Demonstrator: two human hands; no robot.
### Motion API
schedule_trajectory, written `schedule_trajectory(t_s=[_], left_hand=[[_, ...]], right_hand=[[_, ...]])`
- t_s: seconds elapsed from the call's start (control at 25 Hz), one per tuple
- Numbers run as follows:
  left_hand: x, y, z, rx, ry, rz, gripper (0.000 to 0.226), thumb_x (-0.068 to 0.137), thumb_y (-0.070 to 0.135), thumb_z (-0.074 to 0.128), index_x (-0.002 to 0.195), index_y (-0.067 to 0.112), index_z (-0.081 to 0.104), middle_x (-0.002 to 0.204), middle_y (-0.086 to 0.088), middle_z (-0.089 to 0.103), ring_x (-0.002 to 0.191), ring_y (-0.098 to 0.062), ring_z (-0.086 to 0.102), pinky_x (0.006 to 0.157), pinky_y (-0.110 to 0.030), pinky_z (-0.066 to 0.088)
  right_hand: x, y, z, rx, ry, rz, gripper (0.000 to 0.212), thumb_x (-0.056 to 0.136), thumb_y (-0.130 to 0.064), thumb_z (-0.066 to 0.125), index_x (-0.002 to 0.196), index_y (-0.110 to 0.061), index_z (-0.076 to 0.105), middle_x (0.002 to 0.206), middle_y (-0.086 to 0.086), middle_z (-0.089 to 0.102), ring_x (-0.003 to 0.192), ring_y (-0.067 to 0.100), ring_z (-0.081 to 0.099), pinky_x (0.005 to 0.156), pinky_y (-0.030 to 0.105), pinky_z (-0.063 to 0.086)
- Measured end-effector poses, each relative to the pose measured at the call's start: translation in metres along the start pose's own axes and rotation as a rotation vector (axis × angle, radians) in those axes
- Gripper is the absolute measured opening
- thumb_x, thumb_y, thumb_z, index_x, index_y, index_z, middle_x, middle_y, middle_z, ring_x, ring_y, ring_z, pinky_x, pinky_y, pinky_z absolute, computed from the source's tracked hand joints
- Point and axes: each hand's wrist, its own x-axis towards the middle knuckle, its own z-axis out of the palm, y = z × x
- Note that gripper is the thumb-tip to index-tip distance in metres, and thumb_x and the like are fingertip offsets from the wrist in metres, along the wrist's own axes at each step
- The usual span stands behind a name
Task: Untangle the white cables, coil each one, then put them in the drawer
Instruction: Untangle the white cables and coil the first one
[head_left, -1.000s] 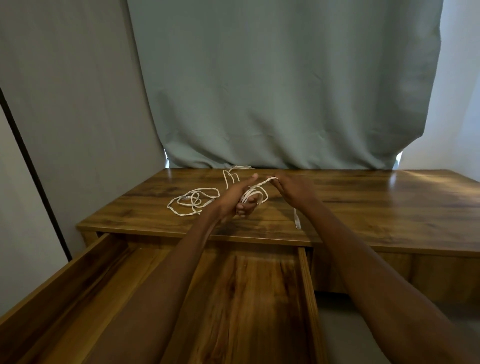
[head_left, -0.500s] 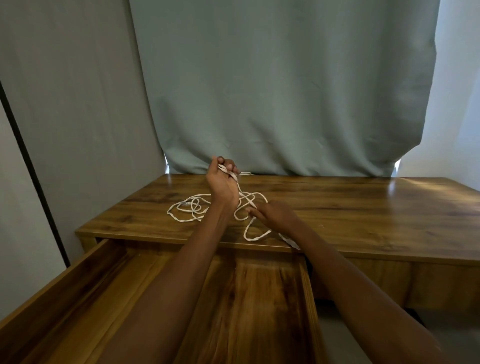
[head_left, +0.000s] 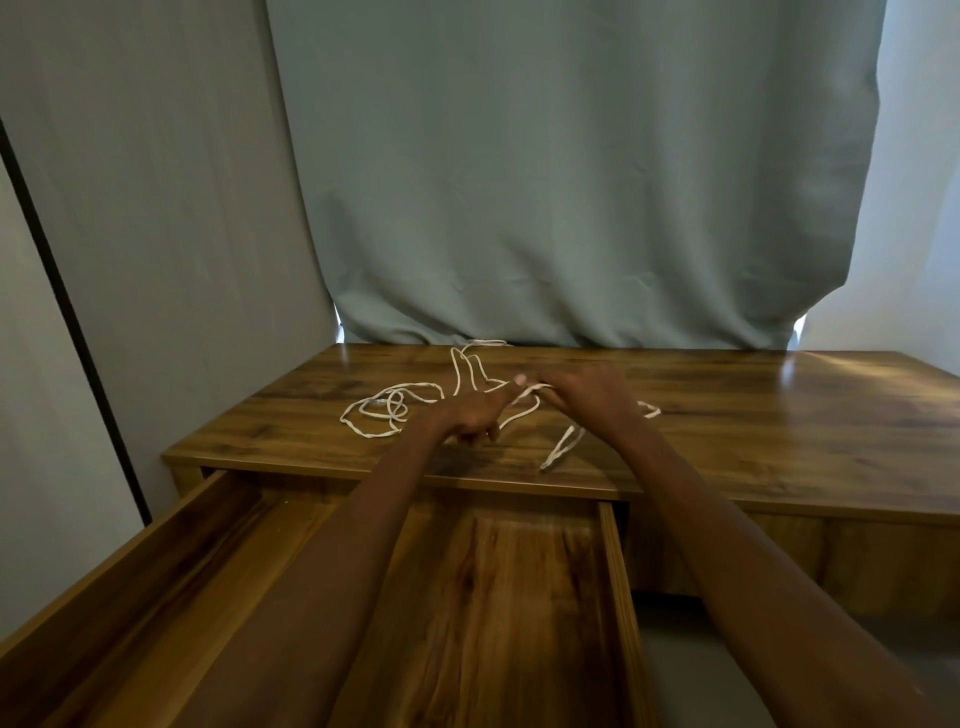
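Observation:
White cables lie tangled in loose loops on the wooden desk top, spreading from the left toward the middle. My left hand hovers low over the desk with a strand pinched between thumb and fingers. My right hand is just to its right and grips the same stretch of cable; a loop hangs from it down to the desk and a short end shows behind the wrist. The open drawer lies below my forearms, with nothing inside it.
A grey-green curtain hangs behind the desk. A grey wall panel with a black edge strip stands at the left. The drawer's left side wall runs toward me.
My left hand came down from a raised position to just above the desk. My right hand moved up and right to meet it, and the cable loops shifted with them.

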Motion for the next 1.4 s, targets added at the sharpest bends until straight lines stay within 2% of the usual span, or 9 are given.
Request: schedule_trajectory(t_s=[0.16, 0.36, 0.48, 0.72, 0.84, 0.96, 1.08, 1.2, 1.4], left_hand=[[-0.016, -0.003, -0.002, -0.528, -0.5, 0.173, 0.06, 0.098, 0.064, 0.036, 0.069, 0.013, 0.051, 0.043, 0.002, 0.03, 0.041, -0.013, 0.03, 0.051, -0.03, 0.021], [-0.019, 0.03, -0.002, -1.243, -0.555, 0.411, 0.043, 0.102, 0.034, 0.034, 0.064, 0.015, 0.041, 0.04, 0.004, 0.027, 0.04, -0.013, 0.033, 0.047, -0.028, 0.031], [-0.01, 0.033, -0.004, -1.541, -0.348, 0.512, 0.038, 0.099, 0.03, 0.031, 0.066, 0.015, 0.042, 0.043, 0.002, 0.033, 0.044, -0.016, 0.036, 0.05, -0.029, 0.033], [0.001, 0.03, -0.016, -1.968, 0.512, 0.617, 0.04, 0.1, 0.037, 0.036, 0.069, 0.015, 0.047, 0.051, 0.0, 0.038, 0.052, -0.016, 0.039, 0.058, -0.03, 0.035], [0.012, 0.01, -0.033, -1.8, 0.741, 0.492, 0.045, 0.103, 0.046, 0.037, 0.072, 0.016, 0.049, 0.059, 0.0, 0.042, 0.052, -0.011, 0.043, 0.054, -0.025, 0.037], [0.02, -0.014, -0.035, -1.081, 0.801, 0.224, 0.061, 0.101, 0.062, 0.025, 0.078, 0.013, 0.054, 0.06, -0.002, 0.049, 0.052, -0.01, 0.048, 0.056, -0.026, 0.04], [0.016, -0.018, -0.02, -0.433, 0.561, 0.141, 0.081, 0.093, 0.077, 0.015, 0.067, 0.013, 0.057, 0.055, -0.004, 0.054, 0.054, -0.015, 0.052, 0.063, -0.032, 0.042], [0.003, -0.014, -0.011, -0.151, 0.183, 0.075, 0.095, 0.078, 0.092, 0.009, 0.056, 0.012, 0.055, 0.049, -0.008, 0.047, 0.048, -0.019, 0.044, 0.058, -0.032, 0.038], [-0.02, -0.004, -0.012, -0.589, -0.468, 0.173, 0.079, 0.084, 0.087, 0.028, 0.055, 0.013, 0.035, 0.038, -0.001, 0.021, 0.037, -0.017, 0.017, 0.048, -0.032, 0.018]], right_hand=[[0.0, 0.027, 0.002, 0.057, -0.069, 0.053, 0.011, 0.091, -0.031, 0.075, 0.097, -0.023, 0.077, 0.077, 0.009, 0.076, 0.061, 0.031, 0.07, 0.053, 0.025, 0.031], [0.006, 0.005, 0.021, 0.215, -0.23, 0.201, 0.03, 0.102, -0.035, 0.053, 0.12, -0.016, 0.069, 0.104, 0.015, 0.075, 0.093, 0.037, 0.069, 0.071, 0.04, 0.05], [0.011, -0.018, 0.025, 0.361, -0.279, 0.273, 0.035, 0.105, -0.039, 0.047, 0.114, -0.013, 0.068, 0.106, 0.016, 0.073, 0.095, 0.038, 0.067, 0.075, 0.041, 0.049], [0.024, -0.051, 0.033, 0.436, -0.439, 0.147, 0.046, 0.105, -0.049, 0.042, 0.096, -0.012, 0.068, 0.092, 0.013, 0.071, 0.086, 0.031, 0.065, 0.069, 0.038, 0.043], [0.02, -0.048, 0.021, 0.483, -0.486, 0.05, 0.039, 0.103, -0.049, 0.047, 0.087, -0.02, 0.067, 0.091, 0.005, 0.07, 0.086, 0.023, 0.063, 0.075, 0.041, 0.05], [0.017, -0.035, 0.004, 0.495, -0.432, 0.054, 0.034, 0.1, -0.052, 0.05, 0.089, -0.025, 0.069, 0.09, -0.002, 0.071, 0.084, 0.019, 0.064, 0.074, 0.041, 0.053], [0.024, -0.029, -0.015, 0.332, -0.332, 0.013, 0.034, 0.098, -0.054, 0.051, 0.095, -0.025, 0.067, 0.094, -0.001, 0.072, 0.088, 0.022, 0.065, 0.069, 0.037, 0.05], [0.027, -0.015, -0.026, 0.191, -0.198, -0.018, 0.036, 0.094, -0.058, 0.058, 0.093, -0.025, 0.071, 0.088, 0.004, 0.075, 0.083, 0.027, 0.07, 0.063, 0.034, 0.043], [0.017, 0.005, -0.022, 0.177, -0.201, 0.08, 0.046, 0.093, -0.063, 0.052, 0.097, -0.025, 0.076, 0.086, 0.008, 0.074, 0.082, 0.029, 0.07, 0.066, 0.037, 0.044]])
